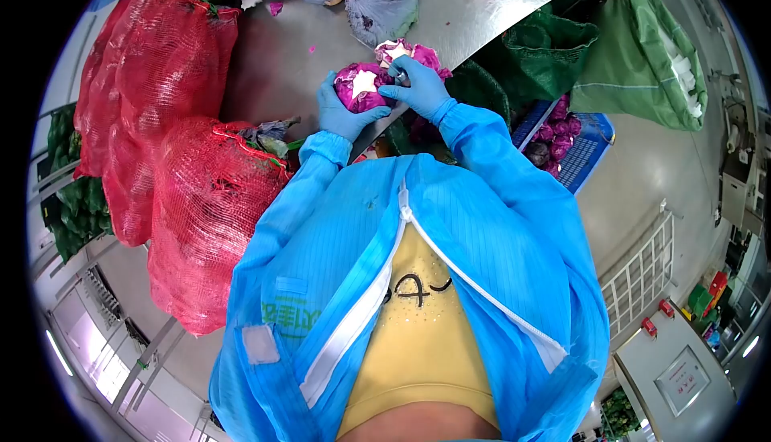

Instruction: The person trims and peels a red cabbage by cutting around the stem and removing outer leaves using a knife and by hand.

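A trimmed red cabbage (352, 89) with a pale cut core sits in my left hand (342, 114), whose blue-gloved fingers curl round its side and underside. My right hand (421, 89), gloved too, is closed at the cabbage's right edge. A small metallic bit shows between its fingers, too little to name. Just behind that hand lies a second red cabbage (427, 57) with its cut base showing. Loose purple-grey outer leaves (382, 8) are spread further back on the metal table (269, 48).
Red mesh sacks (173, 57) crowd the left side, another full one (209, 209) nearer me. At right are a dark green bag (554, 52), a light green sack (634, 57) and a blue crate (590, 149) of red cabbages. Leaf scraps dot the table.
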`<state>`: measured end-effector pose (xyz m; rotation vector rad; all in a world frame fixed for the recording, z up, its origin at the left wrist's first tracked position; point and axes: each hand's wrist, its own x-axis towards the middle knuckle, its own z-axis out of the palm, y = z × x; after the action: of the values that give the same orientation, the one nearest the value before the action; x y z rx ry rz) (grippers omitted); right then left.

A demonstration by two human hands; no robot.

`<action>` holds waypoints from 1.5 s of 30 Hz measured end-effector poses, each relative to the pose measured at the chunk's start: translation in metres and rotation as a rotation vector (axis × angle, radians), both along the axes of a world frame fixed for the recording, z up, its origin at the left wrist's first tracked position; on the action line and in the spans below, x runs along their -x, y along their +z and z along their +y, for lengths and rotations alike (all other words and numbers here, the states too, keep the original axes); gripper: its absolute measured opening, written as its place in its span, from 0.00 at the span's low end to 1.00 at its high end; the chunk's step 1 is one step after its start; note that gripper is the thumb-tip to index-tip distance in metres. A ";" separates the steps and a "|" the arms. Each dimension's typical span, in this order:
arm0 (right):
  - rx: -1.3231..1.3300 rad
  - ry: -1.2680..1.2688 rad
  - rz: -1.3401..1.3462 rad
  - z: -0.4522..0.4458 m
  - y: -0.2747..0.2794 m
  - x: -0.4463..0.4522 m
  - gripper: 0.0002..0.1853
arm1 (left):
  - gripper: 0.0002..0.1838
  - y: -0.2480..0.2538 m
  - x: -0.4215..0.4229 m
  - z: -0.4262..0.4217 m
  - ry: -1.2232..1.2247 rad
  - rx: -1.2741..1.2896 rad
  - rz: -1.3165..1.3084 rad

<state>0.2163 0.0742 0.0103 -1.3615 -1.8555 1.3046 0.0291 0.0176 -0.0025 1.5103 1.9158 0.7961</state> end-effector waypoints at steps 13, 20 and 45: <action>-0.923 0.090 -0.277 -0.033 -0.003 -0.007 0.09 | 0.67 -0.016 0.004 0.009 -0.021 -0.035 -0.019; -0.446 -0.435 0.121 -0.056 -0.021 -0.003 0.10 | 0.66 0.004 -0.006 0.006 0.043 0.002 0.011; -0.123 -0.553 -0.234 -0.059 -0.024 -0.010 0.20 | 0.53 -0.014 0.012 -0.003 0.196 -0.019 -0.387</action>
<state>0.2264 0.0149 -0.0138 -1.8452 -1.5007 0.7645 0.0168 0.0147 -0.0167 1.0904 1.7792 1.1055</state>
